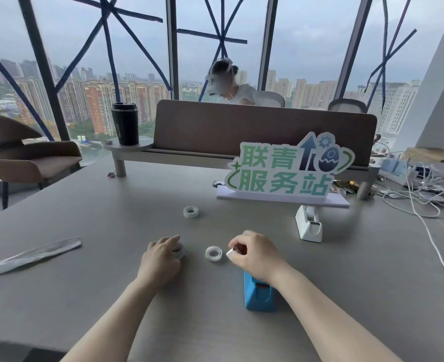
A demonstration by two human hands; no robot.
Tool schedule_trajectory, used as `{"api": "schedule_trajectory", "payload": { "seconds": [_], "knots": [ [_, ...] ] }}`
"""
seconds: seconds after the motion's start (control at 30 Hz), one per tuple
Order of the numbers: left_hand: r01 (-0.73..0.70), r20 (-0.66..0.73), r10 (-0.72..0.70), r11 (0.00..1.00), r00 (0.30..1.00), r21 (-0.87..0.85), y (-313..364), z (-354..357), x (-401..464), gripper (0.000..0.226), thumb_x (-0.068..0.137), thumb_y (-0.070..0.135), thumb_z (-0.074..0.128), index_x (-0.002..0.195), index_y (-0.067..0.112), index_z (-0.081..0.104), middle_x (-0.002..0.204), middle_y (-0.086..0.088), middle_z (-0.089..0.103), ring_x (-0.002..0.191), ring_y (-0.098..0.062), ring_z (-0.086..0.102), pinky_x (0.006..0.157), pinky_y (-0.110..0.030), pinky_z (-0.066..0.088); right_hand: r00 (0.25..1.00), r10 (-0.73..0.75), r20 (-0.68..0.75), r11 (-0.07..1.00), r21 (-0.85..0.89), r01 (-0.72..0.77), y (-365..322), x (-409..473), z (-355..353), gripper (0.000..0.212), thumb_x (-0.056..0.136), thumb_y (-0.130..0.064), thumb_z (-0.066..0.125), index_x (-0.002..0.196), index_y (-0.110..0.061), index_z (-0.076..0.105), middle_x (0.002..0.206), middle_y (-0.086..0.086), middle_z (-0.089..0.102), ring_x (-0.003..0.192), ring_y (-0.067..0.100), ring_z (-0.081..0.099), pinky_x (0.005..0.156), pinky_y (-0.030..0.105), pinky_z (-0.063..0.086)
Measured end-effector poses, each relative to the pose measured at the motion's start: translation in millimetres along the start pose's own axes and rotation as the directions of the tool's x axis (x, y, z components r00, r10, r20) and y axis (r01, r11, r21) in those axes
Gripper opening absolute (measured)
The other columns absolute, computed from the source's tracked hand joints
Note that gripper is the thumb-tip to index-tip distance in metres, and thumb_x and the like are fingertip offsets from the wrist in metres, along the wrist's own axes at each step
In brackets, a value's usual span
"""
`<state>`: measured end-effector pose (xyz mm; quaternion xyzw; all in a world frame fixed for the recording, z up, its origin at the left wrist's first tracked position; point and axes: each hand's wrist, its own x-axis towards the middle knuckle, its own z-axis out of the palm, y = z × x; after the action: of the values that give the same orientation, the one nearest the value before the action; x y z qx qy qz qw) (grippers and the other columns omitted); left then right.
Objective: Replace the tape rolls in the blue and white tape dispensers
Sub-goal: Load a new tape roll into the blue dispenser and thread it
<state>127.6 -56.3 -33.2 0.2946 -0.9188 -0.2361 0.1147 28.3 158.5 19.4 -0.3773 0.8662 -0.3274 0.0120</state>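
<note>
While the right hand [254,253] pinches a small white piece [230,254], perhaps a hub, above the blue dispenser [258,293], the left hand [160,259] curls over a darker roll [179,251] resting on the counter [85,226]. A clear tape roll [213,253] lies flat between the hands, at nine o'clock from the right one and just beside it, so that hand is nearer. The blue dispenser's long axis runs twelve to six; whether its cradle is empty is hidden by the wrist. The white dispenser [309,223] stands at one o'clock, a roll seemingly loaded. Another clear roll [191,211] lies at twelve o'clock, well apart.
</note>
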Motion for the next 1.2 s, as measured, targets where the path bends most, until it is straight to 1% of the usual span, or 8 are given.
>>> {"api": "schedule_trajectory", "payload": {
  "seconds": [0.13, 0.23, 0.33, 0.43, 0.6, 0.73, 0.93, 1.2],
  "knots": [
    [-0.009, -0.134, -0.017, 0.982, 0.991, -0.191, -2.2, 1.6, -0.7, 0.050, 0.080, 0.017, 0.064, 0.130, 0.015, 0.058, 0.128, -0.007, 0.060, 0.116, -0.032, 0.054, 0.099, -0.035, 0.042, 1.000, 0.004, -0.029, 0.999, 0.046, -0.003, 1.3, -2.6, -3.0, 0.013, 0.080, -0.027, 0.065, 0.088, -0.019, 0.072, 0.086, -0.003, 0.065, 0.080, 0.014, 0.060, 0.072, 0.023, 0.046],
    [-0.082, -0.213, -0.014, 0.898, 0.977, -0.432, 15.6, -1.3, -14.0, 0.044, 0.081, 0.020, 0.070, 0.124, 0.016, 0.062, 0.116, -0.003, 0.062, 0.099, -0.021, 0.063, 0.088, -0.029, 0.047, 0.994, 0.004, -0.107, 0.994, 0.105, 0.007, 2.4, -4.7, -5.6, 0.011, 0.081, -0.025, 0.067, 0.088, -0.020, 0.073, 0.084, -0.006, 0.064, 0.077, 0.012, 0.060, 0.070, 0.020, 0.046],
    [-0.157, -0.209, 0.034, 0.777, 0.977, -0.610, 42.0, -4.5, -25.6, 0.037, 0.080, 0.020, 0.073, 0.117, 0.020, 0.066, 0.107, 0.004, 0.063, 0.089, -0.010, 0.068, 0.082, -0.024, 0.053, 0.984, 0.043, -0.171, 0.979, 0.204, -0.008, 4.3, -7.5, -11.0, 0.012, 0.080, -0.022, 0.068, 0.091, -0.021, 0.074, 0.086, -0.008, 0.067, 0.079, 0.008, 0.061, 0.072, 0.018, 0.047],
    [-0.187, -0.148, 0.116, 0.666, 0.982, -0.722, 64.2, -6.6, -31.1, 0.039, 0.076, 0.012, 0.078, 0.110, 0.026, 0.067, 0.104, 0.001, 0.068, 0.090, -0.012, 0.071, 0.086, -0.030, 0.056, 0.976, 0.095, -0.197, 0.944, 0.329, -0.025, 8.2, -11.9, -19.0, 0.012, 0.080, -0.019, 0.071, 0.092, -0.021, 0.074, 0.079, -0.010, 0.068, 0.069, 0.003, 0.060, 0.067, 0.016, 0.046],
    [-0.168, -0.055, 0.211, 0.569, 0.976, -0.805, 93.6, -5.6, -41.3, 0.039, 0.074, 0.013, 0.080, 0.107, 0.028, 0.067, 0.097, -0.002, 0.076, 0.090, -0.016, 0.072, 0.080, -0.029, 0.057, 0.962, 0.112, -0.249, 0.895, 0.446, 0.011, 18.3, -21.6, -37.9, 0.011, 0.080, -0.021, 0.073, 0.092, -0.020, 0.074, 0.077, -0.005, 0.072, 0.069, 0.007, 0.063, 0.069, 0.025, 0.054],
    [-0.164, -0.016, 0.262, 0.552, 0.965, -0.817, 108.5, -0.5, -46.7, 0.037, 0.075, 0.006, 0.078, 0.106, 0.023, 0.068, 0.096, 0.000, 0.076, 0.089, -0.012, 0.072, 0.077, -0.024, 0.056, 0.971, 0.094, -0.221, 0.893, 0.450, 0.016, 29.2, -26.6, -44.8, 0.010, 0.080, -0.018, 0.075, 0.090, -0.018, 0.074, 0.078, -0.004, 0.072, 0.070, 0.010, 0.064, 0.070, 0.026, 0.056],
    [-0.147, 0.017, 0.294, 0.524, 0.956, -0.839, 124.3, 8.5, -52.6, 0.037, 0.073, 0.001, 0.078, 0.102, 0.021, 0.069, 0.089, 0.003, 0.077, 0.081, -0.010, 0.072, 0.072, -0.020, 0.056, 0.984, 0.077, -0.158, 0.880, 0.474, 0.007, 38.7, -33.8, -45.4, 0.015, 0.078, -0.026, 0.078, 0.092, -0.020, 0.075, 0.083, 0.000, 0.075, 0.080, 0.021, 0.069, 0.078, 0.044, 0.058],
    [-0.161, 0.029, 0.330, 0.533, 0.944, -0.831, 131.1, 14.7, -51.2, 0.039, 0.071, 0.002, 0.080, 0.103, 0.022, 0.070, 0.094, 0.000, 0.077, 0.088, -0.017, 0.074, 0.078, -0.028, 0.058, 0.984, 0.073, -0.162, 0.835, 0.549, 0.028, 39.5, -38.8, -48.9, 0.015, 0.079, -0.010, 0.077, 0.093, -0.013, 0.075, 0.087, 0.005, 0.076, 0.084, 0.024, 0.071, 0.083, 0.044, 0.058]
  ]
}}
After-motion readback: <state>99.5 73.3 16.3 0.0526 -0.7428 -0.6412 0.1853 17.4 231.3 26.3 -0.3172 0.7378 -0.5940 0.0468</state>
